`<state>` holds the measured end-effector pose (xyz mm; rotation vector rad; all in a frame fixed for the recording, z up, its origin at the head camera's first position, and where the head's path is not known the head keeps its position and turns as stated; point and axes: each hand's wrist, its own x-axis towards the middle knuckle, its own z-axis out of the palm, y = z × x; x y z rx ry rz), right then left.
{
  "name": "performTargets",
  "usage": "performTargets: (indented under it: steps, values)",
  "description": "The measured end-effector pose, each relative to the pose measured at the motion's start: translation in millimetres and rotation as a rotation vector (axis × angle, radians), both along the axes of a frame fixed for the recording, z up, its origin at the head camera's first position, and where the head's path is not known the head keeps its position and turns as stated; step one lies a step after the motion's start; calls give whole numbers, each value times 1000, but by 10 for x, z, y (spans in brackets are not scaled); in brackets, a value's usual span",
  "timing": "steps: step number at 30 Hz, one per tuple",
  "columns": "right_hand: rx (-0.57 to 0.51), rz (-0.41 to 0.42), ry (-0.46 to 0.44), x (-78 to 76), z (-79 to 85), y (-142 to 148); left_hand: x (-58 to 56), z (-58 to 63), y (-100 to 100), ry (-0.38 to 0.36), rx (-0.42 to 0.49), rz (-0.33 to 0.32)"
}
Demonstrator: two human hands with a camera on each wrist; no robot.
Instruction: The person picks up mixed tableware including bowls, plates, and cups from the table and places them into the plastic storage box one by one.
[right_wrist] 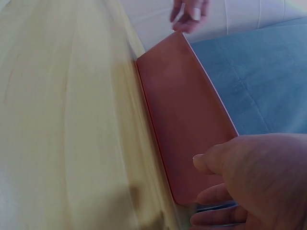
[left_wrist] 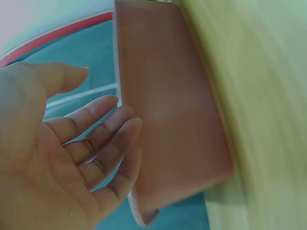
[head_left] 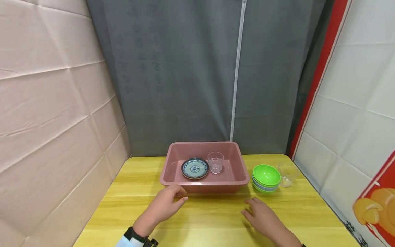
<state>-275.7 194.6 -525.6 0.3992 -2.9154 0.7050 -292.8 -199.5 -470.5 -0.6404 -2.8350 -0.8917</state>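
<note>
A pink plastic basin [head_left: 203, 188] stands at the back of the table. Inside it lie a blue-patterned plate [head_left: 195, 168] and, beside that, a clear glass [head_left: 215, 162]. My left hand [head_left: 166, 203] is at the basin's front left corner, fingers loosely bent and nothing in them; the left wrist view shows the palm bare next to the basin's outer wall [left_wrist: 168, 105]. Over the table in front of the basin's right end is my right hand [head_left: 262, 216], also holding nothing, thumb and fingers apart. Green bowls [head_left: 266, 175], stacked with a grey one, stand right of the basin.
Another clear glass [head_left: 287, 175] stands right behind the bowls, near the table's right edge. A grey curtain [head_left: 185, 75] hangs behind the table [head_left: 210, 223]. Pale walls [head_left: 61, 103] close in on the left and right.
</note>
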Motion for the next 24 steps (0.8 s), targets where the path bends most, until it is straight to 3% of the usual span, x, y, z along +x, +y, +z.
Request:
performTargets:
  steps: [9, 15, 24]
  values:
    - [-3, -20, 8, -10, 79, 45, 109, -324, -185, 58, -132, 75]
    - [3, -26, 11, -30, 87, 55, 136, -397, -275, 91, -175, 138]
    - [16, -25, 6, -56, 66, 90, 145, -425, -431, 90, -151, 185]
